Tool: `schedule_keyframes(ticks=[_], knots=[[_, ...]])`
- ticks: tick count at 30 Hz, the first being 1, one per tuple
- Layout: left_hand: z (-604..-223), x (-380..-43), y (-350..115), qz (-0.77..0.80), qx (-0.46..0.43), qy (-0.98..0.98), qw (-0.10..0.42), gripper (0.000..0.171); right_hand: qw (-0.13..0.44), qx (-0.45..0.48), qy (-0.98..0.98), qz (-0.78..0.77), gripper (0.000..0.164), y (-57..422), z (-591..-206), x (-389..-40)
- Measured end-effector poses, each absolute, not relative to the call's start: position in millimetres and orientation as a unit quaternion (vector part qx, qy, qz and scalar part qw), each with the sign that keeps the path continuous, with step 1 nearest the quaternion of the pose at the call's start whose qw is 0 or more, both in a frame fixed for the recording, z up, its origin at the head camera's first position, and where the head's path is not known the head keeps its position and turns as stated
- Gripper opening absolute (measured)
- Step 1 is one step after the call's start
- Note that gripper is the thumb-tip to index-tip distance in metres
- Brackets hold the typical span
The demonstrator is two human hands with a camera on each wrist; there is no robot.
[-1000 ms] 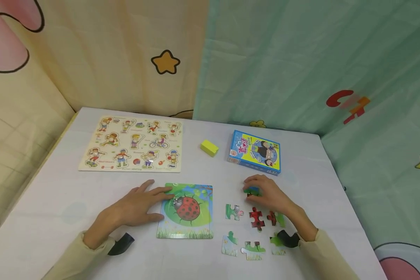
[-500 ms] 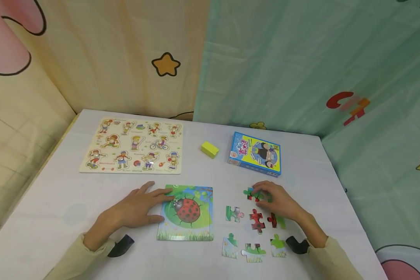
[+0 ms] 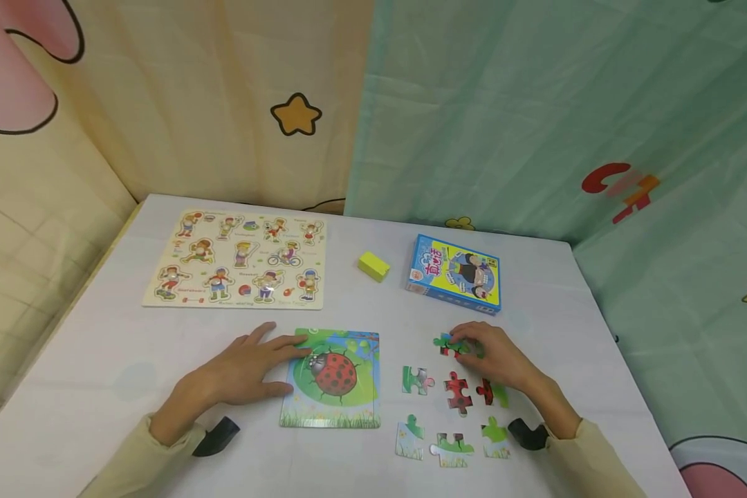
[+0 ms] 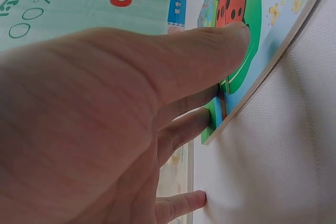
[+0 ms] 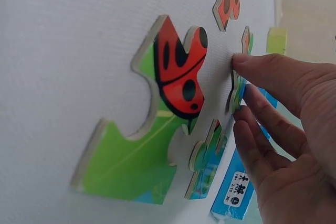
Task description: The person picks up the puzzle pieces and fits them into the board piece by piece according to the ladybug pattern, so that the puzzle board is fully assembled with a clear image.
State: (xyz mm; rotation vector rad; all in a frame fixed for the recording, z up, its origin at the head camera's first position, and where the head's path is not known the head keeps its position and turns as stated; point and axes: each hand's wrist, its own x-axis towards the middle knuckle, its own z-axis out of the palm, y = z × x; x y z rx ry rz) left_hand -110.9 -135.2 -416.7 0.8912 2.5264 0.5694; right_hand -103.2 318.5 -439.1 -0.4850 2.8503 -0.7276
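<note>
Protruding from right grip (image 3: 493, 354): puzzle piece (image 3: 444, 344)

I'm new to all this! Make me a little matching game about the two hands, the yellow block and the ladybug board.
1. Left hand
2. Right hand
3. Yellow block
4. Ladybug board

A. Pinches a puzzle piece
B. Shows a red, spotted insect
C. Touches the ladybug board
D. Lies between the sports board and the blue-sided box

Pairs: 1-C, 2-A, 3-D, 4-B
</note>
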Motion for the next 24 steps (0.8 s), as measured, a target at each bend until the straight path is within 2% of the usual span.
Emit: schedule_keyframes(ticks=[12,24], knots=[[-417,-112,-135,0.208,0.324,0.9,0.203,0.059,0.079,-0.187,0.952,-0.228,0.023,311,-437,-110],[-416,-111,-135,0.205,0.319,0.903,0.203,0.06,0.075,-0.227,0.934,-0.265,0.026,283,-432,-118]])
